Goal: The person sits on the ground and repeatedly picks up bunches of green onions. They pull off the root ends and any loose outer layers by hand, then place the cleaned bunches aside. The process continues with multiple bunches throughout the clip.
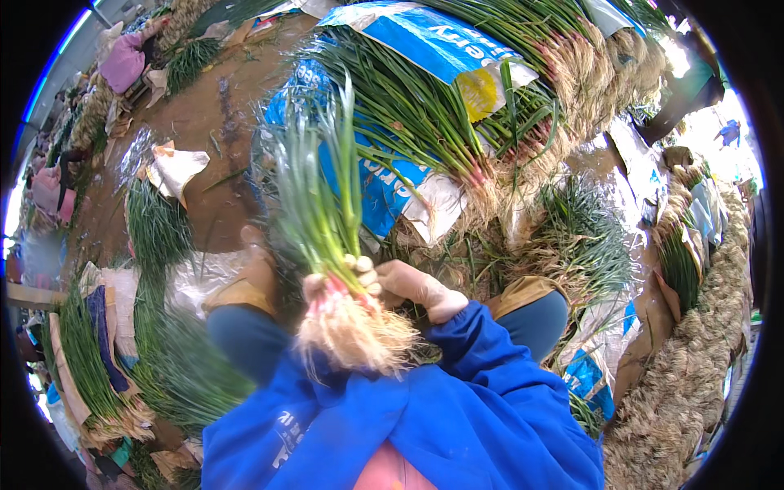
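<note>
A bunch of green onions (346, 251) with reddish stem bases and pale stringy roots is held upright in front of my chest. My left hand (315, 288) grips the bunch at its stem bases, mostly hidden behind stems and roots. My right hand (416, 286) closes around the same stems from the right, fingers curled at the reddish bases. The leaves of the bunch are blurred. Just beyond lies a pile of green onions (422, 116), partly covered by a blue and white plastic sack (410, 30) bearing writing.
Loose green onions (588, 239) lie beyond my right knee. More bundles stand at the left (86, 361) and right (680, 263). A long row of roots (680, 367) runs down the right side. Other people (125, 61) work at the far left; wet brown ground (214, 135) lies between.
</note>
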`<move>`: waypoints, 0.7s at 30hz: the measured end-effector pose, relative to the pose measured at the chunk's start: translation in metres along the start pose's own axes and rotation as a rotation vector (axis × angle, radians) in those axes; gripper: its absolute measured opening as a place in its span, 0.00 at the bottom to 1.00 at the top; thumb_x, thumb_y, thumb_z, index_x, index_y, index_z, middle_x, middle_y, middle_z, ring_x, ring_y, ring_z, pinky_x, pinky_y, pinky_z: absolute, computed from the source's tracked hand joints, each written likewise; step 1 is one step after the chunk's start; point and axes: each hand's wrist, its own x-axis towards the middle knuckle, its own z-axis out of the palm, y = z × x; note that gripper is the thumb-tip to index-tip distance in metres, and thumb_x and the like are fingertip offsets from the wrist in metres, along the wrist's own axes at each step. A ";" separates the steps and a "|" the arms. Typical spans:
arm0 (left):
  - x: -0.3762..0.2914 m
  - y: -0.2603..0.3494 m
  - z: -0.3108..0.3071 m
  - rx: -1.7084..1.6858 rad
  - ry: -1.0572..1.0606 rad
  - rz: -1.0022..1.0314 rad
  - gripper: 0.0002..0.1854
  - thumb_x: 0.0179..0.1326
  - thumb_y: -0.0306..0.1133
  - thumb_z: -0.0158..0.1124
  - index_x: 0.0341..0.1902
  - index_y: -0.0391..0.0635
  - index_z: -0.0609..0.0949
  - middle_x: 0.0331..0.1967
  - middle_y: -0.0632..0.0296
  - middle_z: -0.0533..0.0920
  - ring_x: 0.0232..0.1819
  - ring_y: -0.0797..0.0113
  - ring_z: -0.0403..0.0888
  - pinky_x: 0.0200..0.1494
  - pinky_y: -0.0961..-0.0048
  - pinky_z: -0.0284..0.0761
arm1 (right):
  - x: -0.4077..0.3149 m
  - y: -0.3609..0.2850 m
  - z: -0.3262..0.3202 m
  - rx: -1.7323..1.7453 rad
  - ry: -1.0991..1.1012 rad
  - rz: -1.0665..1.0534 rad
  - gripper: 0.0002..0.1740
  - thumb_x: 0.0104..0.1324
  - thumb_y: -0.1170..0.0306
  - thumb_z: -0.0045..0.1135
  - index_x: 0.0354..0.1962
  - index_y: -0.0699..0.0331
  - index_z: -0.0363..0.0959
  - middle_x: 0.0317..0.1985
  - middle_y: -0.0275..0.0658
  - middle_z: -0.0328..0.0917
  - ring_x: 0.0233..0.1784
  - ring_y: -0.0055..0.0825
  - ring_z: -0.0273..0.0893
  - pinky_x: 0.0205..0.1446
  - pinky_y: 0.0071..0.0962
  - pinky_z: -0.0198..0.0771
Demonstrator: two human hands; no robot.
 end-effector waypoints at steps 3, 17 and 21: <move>-0.002 0.007 0.006 0.023 0.067 0.242 0.26 0.49 0.46 0.66 0.51 0.47 0.77 0.43 0.67 0.70 0.39 0.74 0.65 0.46 0.73 0.65 | -0.009 0.005 -0.033 -0.513 0.638 -0.224 0.15 0.64 0.60 0.57 0.43 0.60 0.78 0.35 0.46 0.82 0.36 0.38 0.82 0.40 0.33 0.75; 0.010 -0.031 0.006 -0.165 0.543 0.291 0.28 0.54 0.42 0.62 0.55 0.37 0.73 0.53 0.50 0.78 0.58 0.49 0.73 0.66 0.44 0.65 | -0.047 -0.009 -0.016 0.283 0.317 -0.340 0.12 0.62 0.68 0.64 0.34 0.66 0.71 0.25 0.32 0.78 0.26 0.15 0.73 0.29 0.18 0.67; 0.006 -0.035 0.017 -0.158 0.489 0.399 0.27 0.54 0.42 0.62 0.54 0.38 0.75 0.50 0.51 0.80 0.58 0.50 0.73 0.67 0.49 0.63 | -0.021 -0.022 -0.028 0.142 0.618 -0.389 0.12 0.65 0.68 0.58 0.43 0.65 0.75 0.40 0.35 0.78 0.36 0.19 0.74 0.40 0.21 0.69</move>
